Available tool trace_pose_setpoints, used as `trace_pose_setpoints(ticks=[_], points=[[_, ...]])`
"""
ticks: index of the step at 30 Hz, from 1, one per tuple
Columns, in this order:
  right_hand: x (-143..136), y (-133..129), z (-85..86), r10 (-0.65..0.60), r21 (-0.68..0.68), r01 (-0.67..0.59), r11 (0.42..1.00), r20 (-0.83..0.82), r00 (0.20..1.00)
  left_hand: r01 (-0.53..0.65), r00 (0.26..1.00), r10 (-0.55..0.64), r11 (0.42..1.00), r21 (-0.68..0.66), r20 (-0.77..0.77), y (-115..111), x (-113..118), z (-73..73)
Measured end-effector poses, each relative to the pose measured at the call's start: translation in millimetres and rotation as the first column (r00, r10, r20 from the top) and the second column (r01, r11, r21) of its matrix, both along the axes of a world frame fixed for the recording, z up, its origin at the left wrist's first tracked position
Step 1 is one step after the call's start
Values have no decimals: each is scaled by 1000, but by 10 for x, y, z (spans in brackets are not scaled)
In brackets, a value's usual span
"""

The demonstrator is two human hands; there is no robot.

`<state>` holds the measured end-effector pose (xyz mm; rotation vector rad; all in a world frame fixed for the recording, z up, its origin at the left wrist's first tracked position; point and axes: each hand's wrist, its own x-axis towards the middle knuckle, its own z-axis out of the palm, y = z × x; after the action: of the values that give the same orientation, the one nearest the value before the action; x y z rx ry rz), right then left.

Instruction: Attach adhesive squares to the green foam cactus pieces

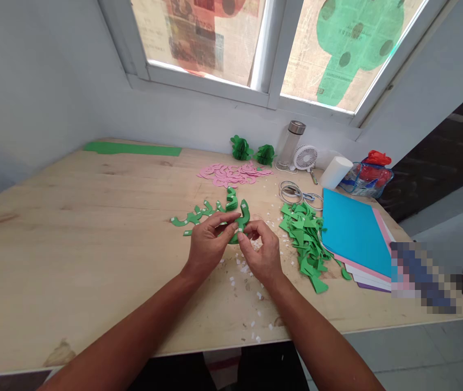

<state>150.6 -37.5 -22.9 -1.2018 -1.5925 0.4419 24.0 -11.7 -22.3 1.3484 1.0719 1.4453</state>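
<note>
A curved green paper cut-out (pixel 244 215) with small white squares on it is pinched in my left hand (pixel 211 241). The thumb and fingertips of my right hand (pixel 263 251) close on its lower right part, by a white square; whether they hold a tiny piece is too small to tell. Just beyond and left of my hands lie several more green cut-outs (pixel 180 221) bearing white squares. A small stack of curved green cut-outs (pixel 231 199) sits behind them. Little white paper bits (pixel 237 269) are scattered over the table beneath and around my hands.
Right of my hands lies a heap of green scraps (pixel 307 244), beside coloured sheets (pixel 356 231). Behind are scissors (pixel 294 191), pink cut-outs (pixel 231 174), two green paper shapes (pixel 241 148), a glass bottle (pixel 288 146), a white fan (pixel 305 157) and a white roll (pixel 336 172). A green strip (pixel 133 148) lies far left.
</note>
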Motion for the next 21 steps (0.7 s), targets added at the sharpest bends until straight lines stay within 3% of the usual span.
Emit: trace_pose_setpoints(ticks=[10, 21], points=[[-16, 5, -1, -17, 21, 17, 1000, 7, 1000, -5, 1000, 6, 999, 53, -21, 4, 7, -24], [-19, 14, 25, -27, -42, 23, 999, -86, 996, 1, 994, 11, 994, -110, 109, 5, 27, 13]])
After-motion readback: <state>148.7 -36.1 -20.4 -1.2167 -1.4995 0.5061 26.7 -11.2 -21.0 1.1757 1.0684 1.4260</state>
